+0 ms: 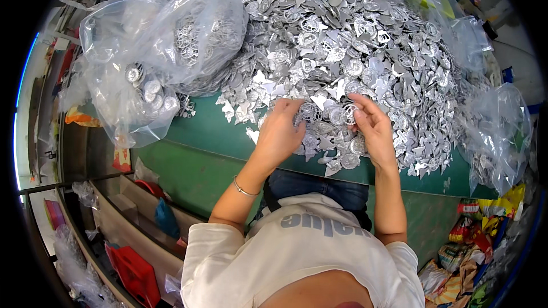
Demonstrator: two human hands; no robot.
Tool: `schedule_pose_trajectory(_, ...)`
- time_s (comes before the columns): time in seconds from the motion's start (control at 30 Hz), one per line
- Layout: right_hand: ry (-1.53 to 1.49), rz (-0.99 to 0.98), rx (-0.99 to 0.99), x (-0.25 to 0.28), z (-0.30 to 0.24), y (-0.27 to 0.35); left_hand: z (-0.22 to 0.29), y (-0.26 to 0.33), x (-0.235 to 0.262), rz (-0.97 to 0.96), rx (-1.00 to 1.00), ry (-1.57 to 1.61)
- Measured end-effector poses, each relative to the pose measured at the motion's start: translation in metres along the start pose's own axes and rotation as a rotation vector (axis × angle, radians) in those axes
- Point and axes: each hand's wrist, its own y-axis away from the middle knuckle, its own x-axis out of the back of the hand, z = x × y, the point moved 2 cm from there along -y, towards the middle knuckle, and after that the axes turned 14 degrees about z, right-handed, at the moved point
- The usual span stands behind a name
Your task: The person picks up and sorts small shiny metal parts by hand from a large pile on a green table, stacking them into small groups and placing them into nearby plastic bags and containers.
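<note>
A large heap of silver metal pieces (365, 51), flat and of mixed shapes, covers the green table (200, 128). My right hand (374, 131), at the heap's near side, pinches a round openwork metal charm (349, 115) between thumb and fingers. To its left, my left hand (279, 128) rests at the heap's near edge with thumb and fingers apart. Several round silver pieces lie right beside those fingertips, and some fingertips are partly lost among them. Between the two hands sit more loose discs (334, 114). A small group of pieces (348, 159) reaches toward the table's front edge.
Transparent plastic bags (200, 28) holding metal pieces stand at the left of the heap. Another plastic bag (499, 131) hangs over the right end. Open drawers (142, 217) with a red plastic container (134, 274) are at lower left; colourful packets (462, 245) lie at lower right.
</note>
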Motion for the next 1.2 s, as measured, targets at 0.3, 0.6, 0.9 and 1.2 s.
schedule_pose_trajectory(0.3, -0.025, -0.098, -0.243, -0.016, 0.008, 0.004, -0.003, 0.008, -0.011, 0.08, -0.087, -0.021)
schedule_pose_trajectory(0.6, 0.723, -0.304, 0.531, -0.036, 0.004, 0.018, -0.032, 0.013, 0.004, 0.07, 0.538, 0.885)
schedule_pose_trajectory(0.9, 0.864, -0.353, 0.654, -0.047, 0.004, 0.026, -0.042, 0.026, 0.011, 0.177, 1.184, 1.843)
schedule_pose_trajectory(1.2, -0.02, -0.144, -0.058, -0.042, 0.008, 0.008, -0.048, 0.016, 0.027, 0.099, 0.256, 0.342)
